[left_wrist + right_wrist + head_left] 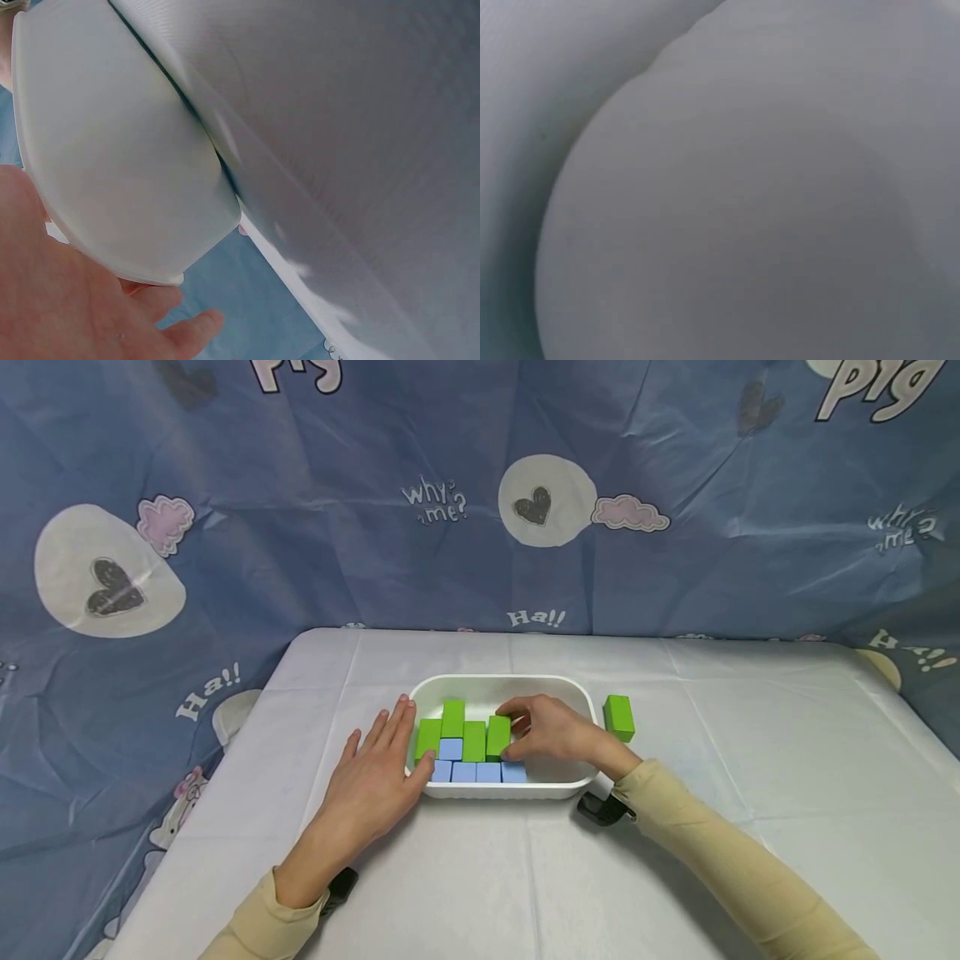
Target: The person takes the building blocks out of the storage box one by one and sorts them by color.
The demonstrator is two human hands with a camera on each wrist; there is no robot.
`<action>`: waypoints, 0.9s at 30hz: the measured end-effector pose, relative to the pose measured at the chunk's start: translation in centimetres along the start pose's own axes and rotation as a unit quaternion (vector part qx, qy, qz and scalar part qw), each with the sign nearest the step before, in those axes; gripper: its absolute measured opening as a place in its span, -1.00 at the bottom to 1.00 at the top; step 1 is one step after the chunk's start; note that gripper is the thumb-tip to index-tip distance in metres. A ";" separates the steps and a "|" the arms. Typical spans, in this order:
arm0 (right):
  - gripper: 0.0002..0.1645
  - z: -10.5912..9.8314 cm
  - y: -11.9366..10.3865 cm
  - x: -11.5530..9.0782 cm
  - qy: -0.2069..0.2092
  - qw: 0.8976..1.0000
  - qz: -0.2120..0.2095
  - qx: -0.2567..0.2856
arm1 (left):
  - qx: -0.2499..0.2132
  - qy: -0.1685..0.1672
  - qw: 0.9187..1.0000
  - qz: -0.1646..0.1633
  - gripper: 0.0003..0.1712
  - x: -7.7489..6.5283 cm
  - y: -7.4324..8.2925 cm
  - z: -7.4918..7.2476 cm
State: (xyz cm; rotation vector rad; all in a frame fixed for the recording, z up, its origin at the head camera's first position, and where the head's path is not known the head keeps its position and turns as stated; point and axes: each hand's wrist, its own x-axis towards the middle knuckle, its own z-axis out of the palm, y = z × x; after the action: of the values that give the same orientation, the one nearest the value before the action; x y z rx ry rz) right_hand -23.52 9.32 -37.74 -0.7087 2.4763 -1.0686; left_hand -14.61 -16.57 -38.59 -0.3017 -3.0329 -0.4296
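A white tray [510,792] holds several green and blue blocks. My left hand [375,777] lies along its left end with straight fingers, thumb over the front left corner; the left wrist view shows that hand [67,300] against the tray's outer wall [127,150]. Inside the tray, my right hand [551,731] pinches a green block [498,737] between thumb and fingers. That block stands just right of another green block [474,741]. Blue blocks [488,772] line the tray's front side, with one more blue block [451,749] behind them.
A loose green block [618,718] stands on the white tablecloth [787,760], right of the tray and close to my right wrist. Behind the table hangs a blue printed cloth [337,552]. A pale curved surface fills most of the right wrist view.
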 end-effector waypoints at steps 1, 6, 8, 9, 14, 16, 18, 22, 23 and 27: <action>-0.22 0.0 0.0 0.0 0.003 1.000 0.002 -0.008 | 0.000 -0.001 1.000 0.000 -0.13 0.0 0.0 0.0; -0.23 0.3 -0.1 0.0 0.026 0.999 0.005 -0.039 | -0.002 -0.002 1.000 -0.001 -0.12 0.0 0.0 0.0; -0.23 0.4 -0.1 0.0 0.034 0.999 0.006 -0.037 | -0.003 -0.001 1.000 -0.001 -0.12 0.0 0.0 0.0; -0.23 0.4 -0.1 0.0 0.037 0.999 0.008 -0.031 | -0.004 -0.001 1.000 -0.001 -0.12 0.0 0.0 -0.1; -0.22 0.3 -0.1 -0.1 0.044 0.999 0.010 0.000 | -0.005 0.000 1.000 0.000 -0.13 -0.1 0.0 -0.1; -0.21 0.2 -0.2 -0.2 0.042 0.999 0.005 0.012 | -0.005 0.000 1.000 0.001 -0.13 -0.1 0.0 -0.1; -0.19 0.2 -0.1 -0.2 0.039 0.999 -0.001 0.023 | -0.006 0.000 1.000 0.001 -0.13 -0.1 -0.1 -0.1; -0.19 0.1 -0.1 -0.3 0.039 0.999 -0.009 0.037 | -0.006 0.001 1.000 0.001 -0.13 -0.1 -0.1 -0.1; -0.20 0.1 0.0 -0.3 0.040 0.998 -0.011 0.036 | -0.007 0.001 1.000 0.001 -0.13 -0.1 -0.1 -0.1; -0.24 0.0 -0.1 -0.4 0.049 0.997 -0.029 0.048 | -0.007 0.002 1.000 0.001 -0.13 -0.1 -0.1 -0.1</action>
State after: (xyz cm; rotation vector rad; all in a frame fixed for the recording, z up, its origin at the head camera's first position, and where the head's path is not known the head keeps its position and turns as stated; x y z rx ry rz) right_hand -23.14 9.51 -37.67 -0.7187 2.4792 -1.2638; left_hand -14.55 -16.71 -38.55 -0.3036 -3.0275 -0.4512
